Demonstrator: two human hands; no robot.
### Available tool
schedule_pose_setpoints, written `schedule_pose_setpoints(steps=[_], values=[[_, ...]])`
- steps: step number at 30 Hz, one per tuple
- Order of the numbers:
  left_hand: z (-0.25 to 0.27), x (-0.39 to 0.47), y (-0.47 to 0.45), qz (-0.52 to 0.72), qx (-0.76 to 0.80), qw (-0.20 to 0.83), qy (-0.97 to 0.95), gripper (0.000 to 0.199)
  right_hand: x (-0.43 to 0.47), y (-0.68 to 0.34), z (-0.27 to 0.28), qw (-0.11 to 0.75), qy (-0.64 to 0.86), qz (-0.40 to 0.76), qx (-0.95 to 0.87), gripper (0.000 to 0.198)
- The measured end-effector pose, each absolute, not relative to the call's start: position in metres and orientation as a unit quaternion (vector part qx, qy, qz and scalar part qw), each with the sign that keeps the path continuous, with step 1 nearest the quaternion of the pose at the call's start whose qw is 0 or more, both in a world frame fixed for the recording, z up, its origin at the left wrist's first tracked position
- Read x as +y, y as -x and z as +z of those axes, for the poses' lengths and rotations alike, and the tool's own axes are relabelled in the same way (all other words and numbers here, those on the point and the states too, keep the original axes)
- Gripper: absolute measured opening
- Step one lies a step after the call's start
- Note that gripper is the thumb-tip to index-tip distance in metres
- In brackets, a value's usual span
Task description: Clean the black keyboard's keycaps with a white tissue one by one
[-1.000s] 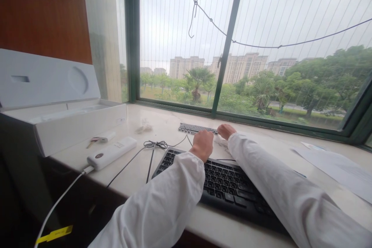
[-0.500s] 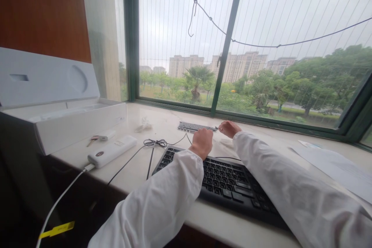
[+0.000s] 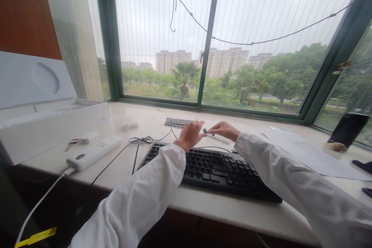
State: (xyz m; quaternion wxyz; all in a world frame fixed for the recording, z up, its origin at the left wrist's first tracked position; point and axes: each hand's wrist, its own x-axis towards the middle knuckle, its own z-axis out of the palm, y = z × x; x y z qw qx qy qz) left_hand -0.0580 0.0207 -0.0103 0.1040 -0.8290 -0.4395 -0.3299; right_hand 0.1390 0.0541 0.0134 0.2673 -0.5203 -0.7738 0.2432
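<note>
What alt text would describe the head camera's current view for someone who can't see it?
The right hand pinches a small dark piece close to the left hand, near a black keyboard's far edge. A white power bank and an open white box sit to the left; a window behind shows trees and buildings.

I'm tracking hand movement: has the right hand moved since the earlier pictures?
Yes: the right hand has moved toward the person, away from the window's middle post.

Right hand observed pinching a small dark piece close to the left hand, beyond the black keyboard, with a white power bank (white cable attached) lying near an opened white box.
</note>
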Motion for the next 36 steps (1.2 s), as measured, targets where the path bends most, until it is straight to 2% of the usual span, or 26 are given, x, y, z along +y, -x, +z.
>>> schedule_pose_setpoints(steps=[5,8,13,15,17,19,21,25,30,36], values=[[-0.014,0.026,0.059,-0.322,-0.394,0.091,0.856,0.025,0.040,-0.133,0.019,0.257,0.506,0.255,-0.783,0.043],[-0.015,0.026,0.059,-0.335,-0.400,0.098,0.848,0.026,0.049,-0.143,0.017,0.245,0.503,0.216,-0.800,0.045],[-0.014,0.024,0.058,-0.340,-0.419,0.102,0.836,0.028,0.085,-0.166,-0.009,0.196,0.593,0.073,-0.777,0.034],[-0.014,0.023,0.058,-0.337,-0.423,0.105,0.834,0.028,0.097,-0.168,-0.023,0.186,0.610,0.063,-0.767,0.034],[-0.013,0.023,0.058,-0.331,-0.429,0.105,0.834,0.028,0.104,-0.167,-0.032,0.188,0.616,0.070,-0.761,0.024],[-0.013,0.023,0.058,-0.322,-0.436,0.104,0.834,0.028,0.108,-0.164,-0.034,0.200,0.618,0.084,-0.756,0.011],[-0.013,0.023,0.058,-0.321,-0.441,0.104,0.832,0.031,0.110,-0.162,-0.031,0.220,0.617,0.109,-0.748,0.008],[-0.011,0.020,0.055,-0.360,-0.429,0.098,0.823,0.031,0.102,-0.159,-0.015,0.279,0.593,0.184,-0.733,0.019],[-0.009,0.014,0.051,-0.439,-0.389,0.051,0.808,0.027,0.057,-0.151,0.002,0.460,0.390,0.386,-0.698,0.038],[-0.008,0.008,0.045,-0.495,-0.376,-0.033,0.783,0.020,0.011,-0.140,-0.002,0.494,0.340,0.415,-0.684,0.040]])
